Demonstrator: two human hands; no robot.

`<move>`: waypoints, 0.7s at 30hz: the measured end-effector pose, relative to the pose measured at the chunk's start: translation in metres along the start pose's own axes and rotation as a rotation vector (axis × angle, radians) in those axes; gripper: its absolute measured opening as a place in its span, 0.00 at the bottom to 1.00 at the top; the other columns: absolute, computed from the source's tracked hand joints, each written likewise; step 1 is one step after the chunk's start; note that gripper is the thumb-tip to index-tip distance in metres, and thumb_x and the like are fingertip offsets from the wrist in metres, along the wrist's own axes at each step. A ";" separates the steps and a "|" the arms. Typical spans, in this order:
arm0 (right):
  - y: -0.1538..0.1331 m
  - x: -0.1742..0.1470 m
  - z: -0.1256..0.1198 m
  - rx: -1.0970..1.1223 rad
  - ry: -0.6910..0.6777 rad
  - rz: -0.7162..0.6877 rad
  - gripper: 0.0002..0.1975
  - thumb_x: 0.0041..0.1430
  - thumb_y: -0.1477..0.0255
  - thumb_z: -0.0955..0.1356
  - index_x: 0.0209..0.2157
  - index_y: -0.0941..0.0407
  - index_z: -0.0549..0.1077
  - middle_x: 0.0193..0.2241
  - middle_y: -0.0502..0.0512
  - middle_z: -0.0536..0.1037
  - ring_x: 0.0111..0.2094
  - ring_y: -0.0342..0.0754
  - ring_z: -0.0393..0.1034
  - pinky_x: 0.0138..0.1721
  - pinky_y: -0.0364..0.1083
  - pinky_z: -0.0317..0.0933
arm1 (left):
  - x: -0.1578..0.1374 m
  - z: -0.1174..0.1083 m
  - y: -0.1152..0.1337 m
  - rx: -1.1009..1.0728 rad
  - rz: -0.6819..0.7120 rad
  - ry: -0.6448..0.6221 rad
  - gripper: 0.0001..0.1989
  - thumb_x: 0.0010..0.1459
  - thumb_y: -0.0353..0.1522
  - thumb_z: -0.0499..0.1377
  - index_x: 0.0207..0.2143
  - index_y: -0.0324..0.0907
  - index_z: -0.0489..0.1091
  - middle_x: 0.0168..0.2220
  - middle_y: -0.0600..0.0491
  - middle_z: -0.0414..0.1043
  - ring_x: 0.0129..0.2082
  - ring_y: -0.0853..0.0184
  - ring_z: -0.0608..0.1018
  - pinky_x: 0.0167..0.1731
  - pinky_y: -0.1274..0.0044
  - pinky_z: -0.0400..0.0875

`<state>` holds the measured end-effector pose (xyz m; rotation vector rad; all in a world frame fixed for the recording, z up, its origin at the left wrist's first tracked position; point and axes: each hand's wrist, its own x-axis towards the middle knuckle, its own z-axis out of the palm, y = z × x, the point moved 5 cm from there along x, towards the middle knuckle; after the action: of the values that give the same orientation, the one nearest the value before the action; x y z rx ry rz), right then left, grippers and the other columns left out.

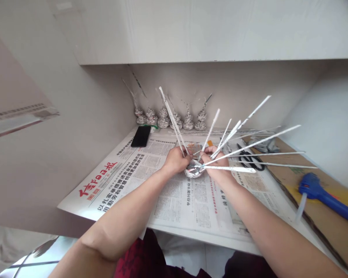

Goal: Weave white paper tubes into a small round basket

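Between my hands, low over the newspaper, is a small round woven paper base (193, 172) with rolled-paper sticks (240, 150) fanning out of it, mostly to the right. My left hand (175, 160) is closed on the base's left rim, its thumb near the top, beside a pair of sticks (172, 117) that rise up and to the left. On the other side, my right hand (220, 166) pinches a paper stick (211, 127) at the rim. More sticks cross over that hand, partly covering its fingers.
Several gourd-shaped woven paper pieces (163, 119) stand along the back wall. A black phone (141, 136) lies on the newspaper (127, 177) at left. To the right are black-handled scissors (251, 160), cardboard (281, 170) and a blue glue gun (321, 193). A shelf edge (214, 61) overhangs the table.
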<state>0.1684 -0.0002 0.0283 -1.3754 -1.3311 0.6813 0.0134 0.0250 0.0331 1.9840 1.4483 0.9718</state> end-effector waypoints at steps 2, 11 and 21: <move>0.006 0.003 0.000 0.016 0.011 0.034 0.11 0.50 0.61 0.67 0.31 0.54 0.68 0.18 0.48 0.73 0.19 0.47 0.68 0.22 0.45 0.61 | -0.001 0.000 0.002 -0.016 -0.019 0.010 0.08 0.52 0.33 0.58 0.32 0.39 0.74 0.29 0.52 0.76 0.29 0.68 0.76 0.32 0.79 0.67; 0.000 0.001 0.003 0.160 0.070 -0.039 0.13 0.49 0.63 0.67 0.34 0.54 0.65 0.23 0.50 0.74 0.22 0.46 0.69 0.23 0.45 0.62 | -0.002 0.006 0.002 -0.080 0.034 -0.019 0.07 0.51 0.33 0.59 0.32 0.39 0.73 0.29 0.53 0.76 0.28 0.69 0.75 0.31 0.78 0.67; -0.014 -0.005 -0.003 0.284 0.110 -0.122 0.16 0.55 0.63 0.65 0.44 0.52 0.61 0.30 0.50 0.75 0.25 0.44 0.68 0.25 0.44 0.61 | -0.005 0.013 0.008 -0.106 0.119 -0.067 0.06 0.54 0.33 0.56 0.32 0.40 0.70 0.27 0.55 0.73 0.26 0.72 0.72 0.29 0.81 0.65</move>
<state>0.1649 -0.0085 0.0410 -1.0796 -1.1710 0.6740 0.0276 0.0175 0.0293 2.0236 1.2288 1.0007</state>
